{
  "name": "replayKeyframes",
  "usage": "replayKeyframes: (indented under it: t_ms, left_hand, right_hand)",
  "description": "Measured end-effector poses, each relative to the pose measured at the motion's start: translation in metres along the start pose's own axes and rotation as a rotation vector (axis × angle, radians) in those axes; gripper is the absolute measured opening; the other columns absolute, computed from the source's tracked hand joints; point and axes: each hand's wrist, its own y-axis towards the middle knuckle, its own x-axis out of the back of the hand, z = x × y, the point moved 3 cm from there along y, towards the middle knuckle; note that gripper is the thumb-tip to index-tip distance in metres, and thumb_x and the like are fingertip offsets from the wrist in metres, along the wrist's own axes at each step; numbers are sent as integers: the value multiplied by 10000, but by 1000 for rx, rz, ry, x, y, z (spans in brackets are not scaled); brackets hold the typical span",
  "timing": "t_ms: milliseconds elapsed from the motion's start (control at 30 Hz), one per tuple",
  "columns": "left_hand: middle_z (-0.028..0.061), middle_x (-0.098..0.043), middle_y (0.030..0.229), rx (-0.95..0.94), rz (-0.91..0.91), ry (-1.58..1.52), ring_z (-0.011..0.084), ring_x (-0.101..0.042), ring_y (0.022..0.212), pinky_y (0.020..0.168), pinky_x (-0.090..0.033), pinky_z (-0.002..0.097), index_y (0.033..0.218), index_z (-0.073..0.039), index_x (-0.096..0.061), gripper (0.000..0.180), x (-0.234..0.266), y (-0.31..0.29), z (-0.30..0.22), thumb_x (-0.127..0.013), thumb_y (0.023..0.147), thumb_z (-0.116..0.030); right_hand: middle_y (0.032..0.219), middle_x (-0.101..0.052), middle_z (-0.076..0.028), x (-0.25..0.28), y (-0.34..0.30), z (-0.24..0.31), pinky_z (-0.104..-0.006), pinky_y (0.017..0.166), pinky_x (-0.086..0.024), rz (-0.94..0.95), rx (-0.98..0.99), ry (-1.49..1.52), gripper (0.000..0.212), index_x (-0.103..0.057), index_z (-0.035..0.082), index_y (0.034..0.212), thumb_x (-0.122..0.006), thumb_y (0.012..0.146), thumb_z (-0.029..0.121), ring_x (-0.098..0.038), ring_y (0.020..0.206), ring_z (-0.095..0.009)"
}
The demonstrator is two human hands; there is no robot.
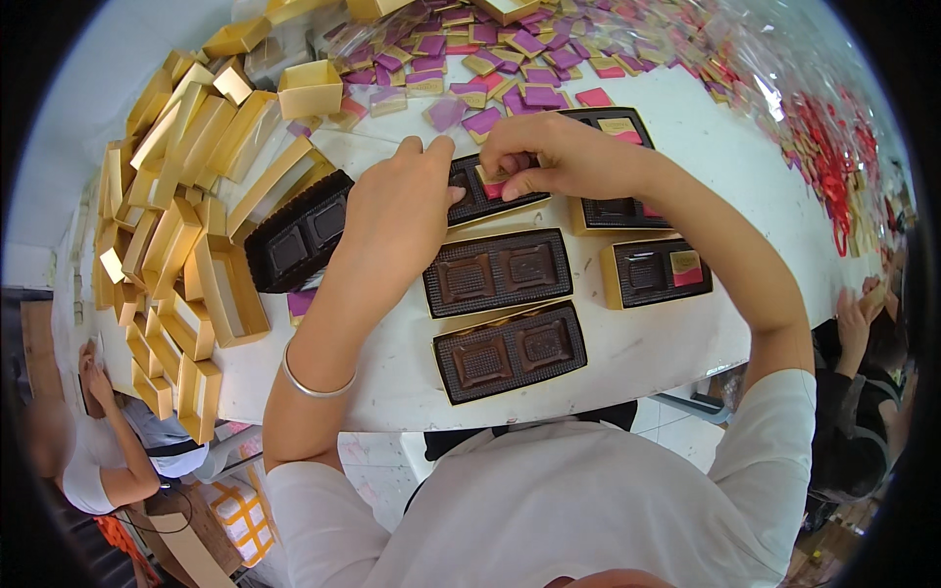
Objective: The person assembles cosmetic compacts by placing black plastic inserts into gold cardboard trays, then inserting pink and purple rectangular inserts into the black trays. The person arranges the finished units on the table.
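My right hand pinches a pink and gold wrapped square over a gold box with a black tray. My left hand is closed around the left end of that box, its thumb at the tray; the far fingers are partly hidden. Left of it lie stacked black plastic trays. Nearer me are two boxes with bare trays, one box behind the other box. To the right, a smaller-looking box holds one pink and gold square.
Many gold box parts pile up at the left. Loose purple and gold squares cover the back. Clear plastic film and red ribbons lie at the right. Other people sit at both sides; one person's hand is at the right edge.
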Motion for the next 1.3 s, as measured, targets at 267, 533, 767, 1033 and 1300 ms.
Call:
replayKeyframes:
  t_ms: [267,533,767,1033,1300]
  left_hand:
    - [163,-592,931,19,24,-1,366,-589,861,728,-472,426,1002,-29,-542,256,3,1,0,-647,811,-162]
    - [155,-588,918,-36,24,-30,365,-586,848,719,-470,426,1004,-36,-536,250,1,-1,1,-646,814,-157]
    - [147,-577,929,-31,5,19,357,-585,828,708,-468,420,998,-37,-547,238,-1,-1,0,-637,821,-168]
    - [106,-590,929,-93,-206,-102,271,-579,692,653,-462,363,1058,-65,-581,267,17,1,-10,-645,830,-190]
    - [110,-605,818,-121,-242,-186,291,-592,688,631,-468,368,983,-57,-606,236,29,-5,-11,-647,831,-232]
  right_hand:
    - [667,-533,-49,4,18,7,-336,653,-406,187,-117,-371,187,-588,45,743,-689,790,195,-526,659,-219]
    - [621,-578,-57,-4,24,28,-391,724,-392,325,-332,-691,243,-626,61,706,-609,842,261,-571,677,-232]
    - [733,-613,-99,2,8,7,-355,709,-441,78,-140,-467,270,-645,13,860,-556,896,265,-597,754,-216]
    - [980,-623,-78,116,-87,-109,-334,793,-453,-495,-230,-665,203,-611,27,1025,-608,861,148,-564,892,-200]
    - [990,-630,-90,114,-72,-126,-365,808,-457,-413,-229,-762,239,-608,50,1042,-629,810,101,-578,909,-240]
